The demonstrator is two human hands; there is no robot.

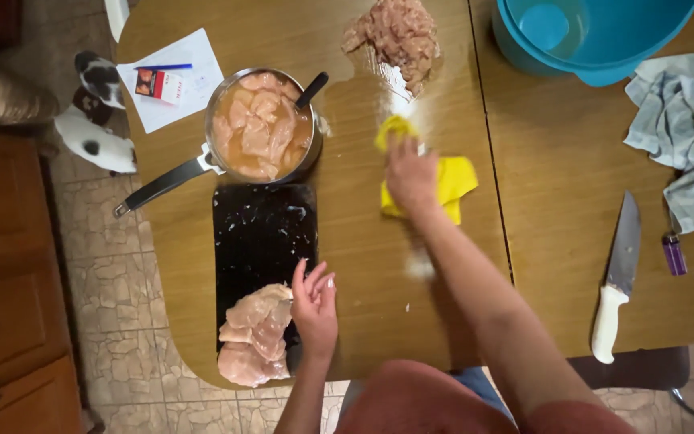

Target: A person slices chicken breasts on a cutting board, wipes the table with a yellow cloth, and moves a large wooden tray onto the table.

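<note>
Yellow cloth (pixel 446 183), soft and limp, lies bunched under the right hand (pixel 410 175), whose fingers are spread flat and pressing it onto the wet table (pixel 363 265) near the middle of its top. It looks light and damp, best gathered by a fistful of its folds. The left hand (pixel 315 304) rests half open, fingers loosely curled, touching raw chicken pieces (pixel 255 333) on the black cutting board (pixel 263 233) at the table's near edge; these look slick and floppy. Beyond the board sits a pot (pixel 260 124) of chicken in liquid, and a knife (pixel 616 277) lies toward the right edge.
</note>
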